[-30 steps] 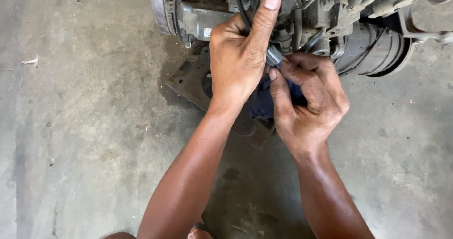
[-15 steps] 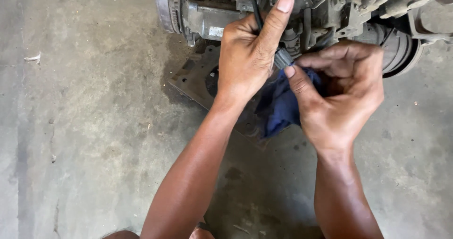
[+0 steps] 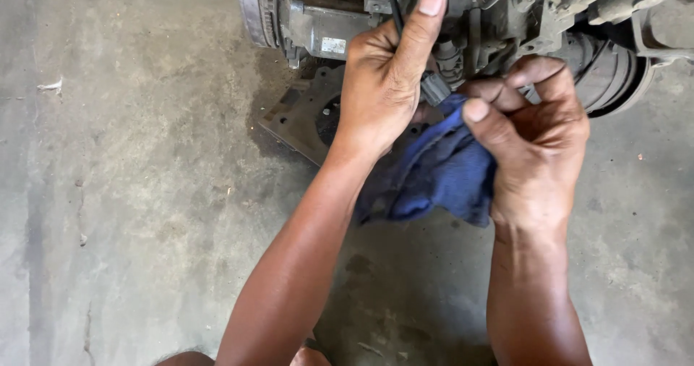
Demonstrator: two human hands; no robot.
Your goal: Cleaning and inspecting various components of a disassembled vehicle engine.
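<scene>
Left hand (image 3: 383, 84) pinches a small grey plug connector (image 3: 436, 89) on a thin black cable (image 3: 393, 4), index finger stretched up along it. Right hand (image 3: 538, 138) bunches a soft blue rag (image 3: 441, 174) just under the connector. Best to hold the plug steady and wipe gently. Greasy cast-metal engine (image 3: 506, 11) sits on rough concrete floor (image 3: 130, 192), over a flat dark metal plate (image 3: 303, 116).

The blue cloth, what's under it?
Under the blue cloth lies stained concrete floor and a dark metal plate. The right hand bunches the cloth, so whatever sits beneath the folds is hidden.
</scene>
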